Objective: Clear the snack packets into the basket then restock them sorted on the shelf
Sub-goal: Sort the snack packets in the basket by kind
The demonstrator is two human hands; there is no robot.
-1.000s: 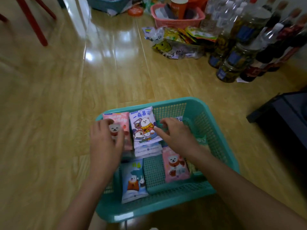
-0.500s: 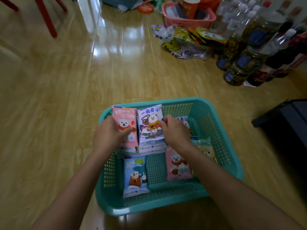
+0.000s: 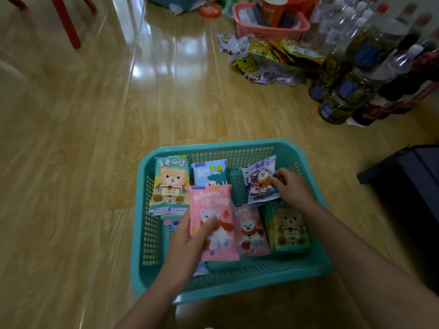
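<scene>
A teal basket (image 3: 240,286) stands on the wooden floor and holds several snack packets. My left hand (image 3: 190,241) grips a pink packet (image 3: 213,210) with a white bear, lifted over the basket's middle. My right hand (image 3: 293,188) pinches a white and blue packet (image 3: 260,179) at the basket's far right. A green bear packet (image 3: 171,181) lies at the far left on a small stack, with a light blue packet (image 3: 209,172) beside it. Another pink packet (image 3: 250,231) and a green packet (image 3: 288,229) lie at the near right.
A pink basket (image 3: 268,32) with a cup, a plastic bag of snacks (image 3: 261,65) and several bottles (image 3: 361,67) crowd the floor at the far right. A dark low stand (image 3: 408,176) sits right of the basket. Red chair legs (image 3: 66,22) stand far left.
My left hand lifted the pink packet off the left stack and brought it toward me, uncovering the green packet. My right hand carried the white and blue packet to the basket's right side.
</scene>
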